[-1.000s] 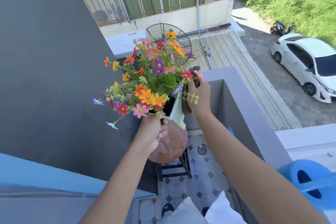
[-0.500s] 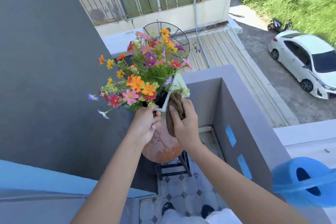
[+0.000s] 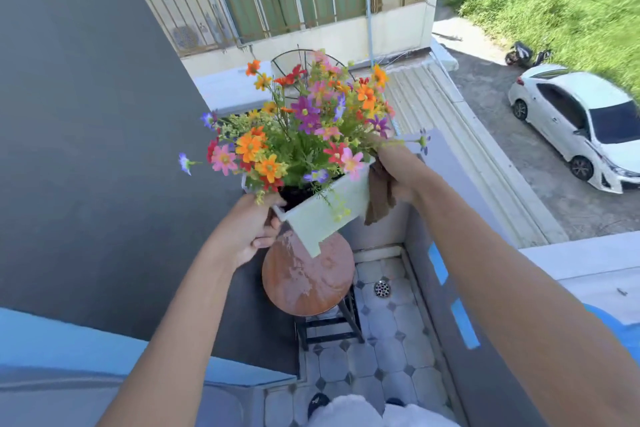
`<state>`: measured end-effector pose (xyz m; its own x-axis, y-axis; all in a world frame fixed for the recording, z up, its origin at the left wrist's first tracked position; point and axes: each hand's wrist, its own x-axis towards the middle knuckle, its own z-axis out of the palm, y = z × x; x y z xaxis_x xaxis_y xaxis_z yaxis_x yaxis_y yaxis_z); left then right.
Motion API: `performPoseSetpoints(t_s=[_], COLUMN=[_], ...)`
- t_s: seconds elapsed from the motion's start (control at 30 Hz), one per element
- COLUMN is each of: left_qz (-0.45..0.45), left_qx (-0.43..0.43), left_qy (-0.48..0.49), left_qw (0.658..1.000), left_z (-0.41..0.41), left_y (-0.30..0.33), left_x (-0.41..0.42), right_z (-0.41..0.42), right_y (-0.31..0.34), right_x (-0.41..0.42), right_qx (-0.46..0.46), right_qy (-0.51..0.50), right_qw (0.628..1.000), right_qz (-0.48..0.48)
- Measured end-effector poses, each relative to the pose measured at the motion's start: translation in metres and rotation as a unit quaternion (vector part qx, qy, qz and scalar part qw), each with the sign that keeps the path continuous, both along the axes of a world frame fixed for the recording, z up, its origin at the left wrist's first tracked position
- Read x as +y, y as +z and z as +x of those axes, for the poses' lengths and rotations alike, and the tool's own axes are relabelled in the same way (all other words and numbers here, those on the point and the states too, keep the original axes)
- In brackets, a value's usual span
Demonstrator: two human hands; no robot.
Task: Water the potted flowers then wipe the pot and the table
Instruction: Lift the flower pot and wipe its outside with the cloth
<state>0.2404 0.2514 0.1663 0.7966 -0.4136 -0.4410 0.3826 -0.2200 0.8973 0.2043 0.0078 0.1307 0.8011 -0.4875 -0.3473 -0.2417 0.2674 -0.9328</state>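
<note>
A pale green square pot (image 3: 327,210) full of bright mixed flowers (image 3: 301,128) is held tilted in the air above a small round wooden table (image 3: 308,279). My left hand (image 3: 247,230) grips the pot's near left corner at the rim. My right hand (image 3: 398,170) holds a brown cloth (image 3: 379,196) pressed against the pot's right side. The tabletop shows wet patches of water. Dark soil is visible inside the rim.
A grey balcony wall (image 3: 450,253) runs along the right, with a blue watering can (image 3: 620,326) partly visible at the right edge. A dark wall stands on the left. Below lie a tiled floor with a drain (image 3: 382,288) and my shoes.
The pot has been turned and tilted, showing a broad side face. My right hand with the cloth moved from the near side up to the pot's right side.
</note>
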Motion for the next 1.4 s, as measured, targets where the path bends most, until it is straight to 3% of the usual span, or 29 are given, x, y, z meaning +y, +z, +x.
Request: performPoseSetpoints(t_s=[0.07,0.17,0.3,0.47,0.53,0.63,0.73,0.83,1.07,1.2,1.27,1.4], left_qz=[0.008,0.029,0.043,-0.007,-0.047,-0.029,0.025,0.053,0.058,0.111,0.098,-0.022], left_qx=[-0.003,-0.007,0.002,0.01,-0.002,-0.027,-0.001,0.002,-0.031,-0.048,-0.033,0.067], left_qy=[-0.005,-0.007,0.004,0.051,0.122,0.22,0.15,0.073,0.107,0.103,0.094,0.092], left_qw=[1.0,1.0,0.999,0.999,0.991,0.975,0.988,0.996,0.992,0.987,0.99,0.993], left_z=[0.008,0.018,0.027,0.032,0.029,0.011,-0.021,-0.04,-0.034,-0.035,-0.032,-0.03], left_y=[0.004,0.005,-0.002,-0.012,-0.015,-0.024,-0.039,-0.041,-0.034,-0.035,-0.034,-0.032], left_x=[0.004,0.008,0.012,0.014,0.013,0.01,-0.002,-0.023,-0.058,-0.055,-0.048,-0.039], right_z=[-0.005,-0.011,-0.013,-0.021,-0.021,-0.02,-0.02,-0.014,-0.017,-0.024,-0.03,-0.048], right_y=[0.002,0.006,0.003,0.005,0.0,-0.011,-0.015,-0.013,-0.018,-0.019,-0.018,-0.033], right_x=[0.0,0.002,0.012,0.028,0.038,0.053,0.062,0.071,0.094,0.11,0.118,0.129], right_qx=[-0.034,-0.047,-0.042,-0.023,-0.018,-0.031,-0.066,-0.035,0.039,-0.032,-0.084,-0.142], right_qy=[0.033,0.121,0.118,0.043,-0.015,-0.11,-0.148,-0.143,-0.103,-0.128,-0.13,-0.07], right_qw=[0.998,0.991,0.991,0.998,0.999,0.991,0.987,0.985,0.982,0.984,0.982,0.98], right_qz=[0.046,0.04,0.047,0.037,0.038,0.064,0.016,-0.086,-0.156,-0.121,-0.106,-0.119])
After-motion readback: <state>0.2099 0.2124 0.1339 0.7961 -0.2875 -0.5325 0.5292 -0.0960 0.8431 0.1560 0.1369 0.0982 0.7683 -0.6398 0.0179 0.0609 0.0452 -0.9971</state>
